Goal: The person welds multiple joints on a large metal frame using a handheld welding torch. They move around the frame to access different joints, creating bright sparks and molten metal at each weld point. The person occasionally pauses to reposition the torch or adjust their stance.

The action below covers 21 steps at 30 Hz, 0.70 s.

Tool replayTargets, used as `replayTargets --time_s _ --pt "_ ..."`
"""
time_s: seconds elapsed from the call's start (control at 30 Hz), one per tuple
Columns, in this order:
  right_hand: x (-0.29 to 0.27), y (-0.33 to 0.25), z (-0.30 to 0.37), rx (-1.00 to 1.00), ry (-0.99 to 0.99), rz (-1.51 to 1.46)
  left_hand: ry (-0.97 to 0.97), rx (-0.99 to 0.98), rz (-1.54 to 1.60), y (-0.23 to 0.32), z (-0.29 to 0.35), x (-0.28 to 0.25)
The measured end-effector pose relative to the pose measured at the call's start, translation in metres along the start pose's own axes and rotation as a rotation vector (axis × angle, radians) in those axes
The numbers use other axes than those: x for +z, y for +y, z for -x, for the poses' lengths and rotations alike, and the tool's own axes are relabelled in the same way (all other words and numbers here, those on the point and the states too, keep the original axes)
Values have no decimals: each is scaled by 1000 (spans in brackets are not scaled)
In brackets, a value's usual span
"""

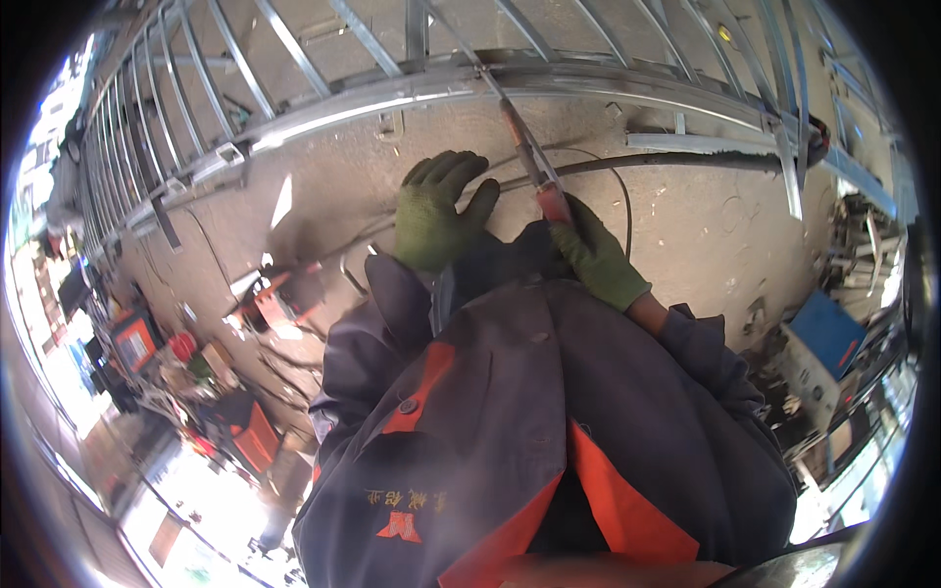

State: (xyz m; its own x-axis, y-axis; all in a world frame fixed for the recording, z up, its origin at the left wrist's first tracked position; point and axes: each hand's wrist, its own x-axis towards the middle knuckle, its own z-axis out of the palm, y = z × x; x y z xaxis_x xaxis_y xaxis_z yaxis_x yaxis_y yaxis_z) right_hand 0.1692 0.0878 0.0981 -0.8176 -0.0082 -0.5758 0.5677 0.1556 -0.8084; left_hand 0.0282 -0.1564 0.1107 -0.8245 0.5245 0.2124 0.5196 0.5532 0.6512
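My left hand (pixel 436 211), in a green work glove, is open near the middle, fingers forward and thumb apart; nothing is in it. To its right, my right hand (pixel 598 255), gloved in the same green, is closed round the red grip of a long slim tool (pixel 524 142). The tool has narrow brownish and silvery metal arms and looks like a welding electrode holder, though its exact kind is unclear. Its far end slants forward and left to the rail of a silvery metal frame (pixel 372 101). Whether the tip touches the rail cannot be told.
Thin bars run off the frame's rail, across the far side. A dark cable (pixel 627 201) loops beside my right hand. An orange-red metal object (pixel 274 299) lies on the floor at left, near orange-and-black machines (pixel 137 338). A blue-topped box (pixel 828 333) stands at right among clutter.
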Motion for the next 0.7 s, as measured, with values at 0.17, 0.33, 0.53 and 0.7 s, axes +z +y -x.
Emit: replayTargets --time_s 0.17,0.33,0.53,0.7 --pt "58 2 6 -71 241 60 -158 249 -194 -62 -45 -36" --pt "155 -9 -3 -51 594 41 -258 326 -154 -140 -89 -61" --pt "234 -35 23 17 612 -187 -390 414 39 -179 -107 -73" --pt "244 -30 21 53 681 -374 -397 453 40 -181 -109 -68"
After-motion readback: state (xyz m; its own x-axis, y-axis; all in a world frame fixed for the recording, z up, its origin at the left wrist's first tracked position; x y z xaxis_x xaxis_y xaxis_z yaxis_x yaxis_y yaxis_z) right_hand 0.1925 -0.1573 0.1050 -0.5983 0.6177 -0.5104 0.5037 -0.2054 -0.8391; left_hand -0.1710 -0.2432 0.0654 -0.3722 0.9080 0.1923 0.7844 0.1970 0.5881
